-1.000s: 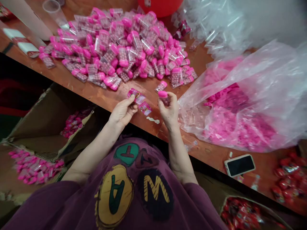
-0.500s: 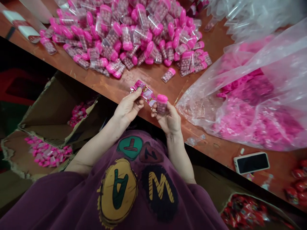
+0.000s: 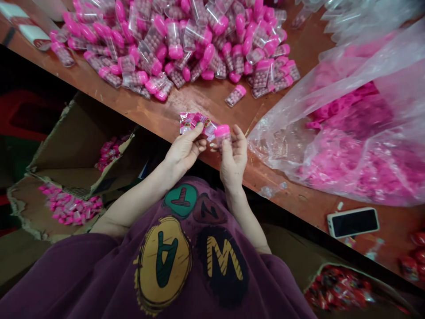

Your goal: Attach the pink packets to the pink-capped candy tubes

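Head view: left hand (image 3: 184, 150) pinches pink wrapper (image 3: 195, 122) beside right hand (image 3: 233, 155) gripping pink-capped bottle (image 3: 222, 136).

Both hands have closed together, pink wrapper (image 3: 195, 122) now touching pink-capped bottle (image 3: 222, 135).

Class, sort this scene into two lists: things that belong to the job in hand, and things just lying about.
In hand: left hand, printed wrapper; right hand, pink-capped tube; tube pile; cardboard box.
Lying about: phone; red packets.
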The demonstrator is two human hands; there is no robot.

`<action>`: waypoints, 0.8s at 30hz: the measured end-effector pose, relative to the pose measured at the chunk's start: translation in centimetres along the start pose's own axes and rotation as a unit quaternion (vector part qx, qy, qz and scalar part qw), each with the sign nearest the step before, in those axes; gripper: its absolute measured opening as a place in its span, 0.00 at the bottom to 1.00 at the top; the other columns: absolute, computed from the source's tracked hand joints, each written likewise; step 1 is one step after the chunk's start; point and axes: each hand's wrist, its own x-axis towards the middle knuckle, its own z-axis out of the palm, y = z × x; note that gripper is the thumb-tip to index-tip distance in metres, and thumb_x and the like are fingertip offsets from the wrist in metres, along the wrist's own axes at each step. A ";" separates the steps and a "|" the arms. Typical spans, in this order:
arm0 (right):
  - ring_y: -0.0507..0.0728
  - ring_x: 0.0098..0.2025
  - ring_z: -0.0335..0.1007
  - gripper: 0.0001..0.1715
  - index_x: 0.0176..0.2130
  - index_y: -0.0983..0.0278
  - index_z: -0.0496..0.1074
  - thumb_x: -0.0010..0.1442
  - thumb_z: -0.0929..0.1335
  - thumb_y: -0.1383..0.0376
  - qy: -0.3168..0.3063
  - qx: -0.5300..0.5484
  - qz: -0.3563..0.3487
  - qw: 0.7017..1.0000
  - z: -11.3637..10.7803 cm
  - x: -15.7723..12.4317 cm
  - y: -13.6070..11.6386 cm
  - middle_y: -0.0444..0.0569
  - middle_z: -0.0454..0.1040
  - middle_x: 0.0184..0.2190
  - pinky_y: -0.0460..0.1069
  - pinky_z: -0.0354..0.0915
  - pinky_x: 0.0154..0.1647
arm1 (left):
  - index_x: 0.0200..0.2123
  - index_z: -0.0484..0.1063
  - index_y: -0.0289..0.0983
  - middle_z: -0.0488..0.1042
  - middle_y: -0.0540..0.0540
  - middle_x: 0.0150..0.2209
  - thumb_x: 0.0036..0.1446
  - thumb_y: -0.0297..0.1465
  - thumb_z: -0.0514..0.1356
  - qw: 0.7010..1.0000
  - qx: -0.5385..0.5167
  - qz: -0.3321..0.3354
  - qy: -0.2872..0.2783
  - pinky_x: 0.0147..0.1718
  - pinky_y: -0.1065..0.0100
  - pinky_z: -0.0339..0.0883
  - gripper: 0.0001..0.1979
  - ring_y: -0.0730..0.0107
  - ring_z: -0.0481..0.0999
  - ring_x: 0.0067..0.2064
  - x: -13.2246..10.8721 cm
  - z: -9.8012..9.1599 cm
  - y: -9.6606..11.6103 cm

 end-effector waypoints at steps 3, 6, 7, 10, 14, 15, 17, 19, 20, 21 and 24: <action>0.53 0.40 0.77 0.29 0.64 0.48 0.63 0.69 0.70 0.47 -0.010 -0.028 0.003 1.000 0.1 -0.7 0.0 0.50 0.68 0.54 0.56 0.81 0.45 | 0.28 0.73 0.34 0.74 0.52 0.23 0.60 0.31 0.72 1.000 0.001 0.004 -0.006 0.21 0.78 0.60 0.13 0.82 0.71 0.22 0.1 0.0 -0.2; 0.52 0.37 0.75 0.30 0.63 0.49 0.62 0.68 0.70 0.46 -0.008 -0.047 0.001 0.999 0.1 -1.3 0.1 0.50 0.68 0.52 0.54 0.81 0.41 | 0.28 0.73 0.35 0.75 0.52 0.23 0.59 0.32 0.73 1.000 0.005 0.011 -0.015 0.21 0.78 0.60 0.13 0.82 0.71 0.22 0.2 -0.2 -0.3; 0.52 0.37 0.75 0.29 0.63 0.49 0.62 0.68 0.71 0.47 -0.004 -0.054 -0.002 0.999 0.1 -1.4 0.1 0.50 0.68 0.51 0.53 0.81 0.39 | 0.28 0.73 0.35 0.74 0.52 0.23 0.59 0.32 0.74 1.000 0.009 0.013 -0.016 0.21 0.78 0.60 0.14 0.82 0.71 0.22 0.2 -0.2 -0.4; 0.54 0.40 0.74 0.29 0.62 0.49 0.63 0.67 0.71 0.47 0.010 -0.082 -0.016 0.996 0.2 -1.6 0.2 0.49 0.68 0.49 0.53 0.80 0.40 | 0.29 0.73 0.35 0.74 0.52 0.23 0.58 0.33 0.74 0.999 0.021 0.019 -0.021 0.22 0.78 0.61 0.14 0.82 0.71 0.23 0.2 -0.4 -0.5; 0.52 0.36 0.74 0.32 0.62 0.49 0.64 0.65 0.73 0.47 -0.013 -0.044 0.026 0.999 0.1 -1.5 -0.1 0.48 0.71 0.47 0.51 0.79 0.35 | 0.28 0.73 0.35 0.73 0.52 0.22 0.59 0.36 0.73 0.999 0.037 0.013 -0.030 0.23 0.76 0.63 0.15 0.81 0.71 0.22 0.6 -0.9 -0.7; 0.51 0.33 0.73 0.32 0.62 0.49 0.64 0.65 0.73 0.46 -0.032 -0.011 0.058 0.998 0.0 -1.4 -0.3 0.47 0.72 0.46 0.50 0.78 0.31 | 0.28 0.73 0.36 0.73 0.52 0.22 0.60 0.36 0.73 0.998 0.039 0.012 -0.037 0.23 0.76 0.63 0.15 0.80 0.71 0.22 0.7 -1.0 -0.8; 0.50 0.29 0.70 0.31 0.61 0.50 0.64 0.65 0.72 0.45 -0.071 0.051 0.121 0.989 -0.2 -1.1 -0.6 0.45 0.73 0.42 0.48 0.74 0.25 | 0.27 0.74 0.35 0.73 0.51 0.22 0.60 0.37 0.73 0.998 0.044 0.009 -0.053 0.23 0.75 0.64 0.16 0.79 0.71 0.22 0.8 -1.2 -0.8; 0.50 0.27 0.69 0.31 0.61 0.50 0.64 0.66 0.72 0.45 -0.090 0.075 0.152 0.981 -0.2 -1.0 -0.9 0.44 0.72 0.38 0.47 0.71 0.23 | 0.27 0.74 0.35 0.73 0.51 0.21 0.59 0.38 0.73 0.997 0.052 -0.001 -0.063 0.23 0.74 0.64 0.16 0.79 0.71 0.22 0.9 -1.4 -0.8; 0.50 0.27 0.68 0.31 0.61 0.50 0.63 0.66 0.72 0.45 -0.088 0.070 0.152 0.982 -0.2 -1.0 -1.0 0.43 0.72 0.38 0.47 0.70 0.22 | 0.27 0.75 0.35 0.73 0.51 0.21 0.59 0.38 0.74 0.996 0.056 -0.008 -0.065 0.23 0.74 0.64 0.16 0.79 0.71 0.22 0.9 -1.5 -0.7; 0.50 0.27 0.68 0.31 0.61 0.49 0.63 0.66 0.72 0.45 -0.081 0.058 0.143 0.985 -0.1 -1.0 -1.0 0.43 0.72 0.38 0.46 0.69 0.21 | 0.27 0.75 0.35 0.73 0.51 0.21 0.58 0.38 0.74 0.996 0.059 -0.012 -0.065 0.23 0.74 0.64 0.16 0.79 0.71 0.21 0.9 -1.5 -0.7; 0.51 0.29 0.70 0.32 0.62 0.48 0.62 0.65 0.73 0.46 -0.054 0.015 0.105 0.993 0.0 -1.2 -1.2 0.44 0.73 0.39 0.47 0.69 0.23 | 0.27 0.75 0.36 0.74 0.51 0.21 0.56 0.37 0.75 0.996 0.058 0.002 -0.064 0.23 0.75 0.63 0.15 0.79 0.71 0.22 0.9 -1.6 -0.6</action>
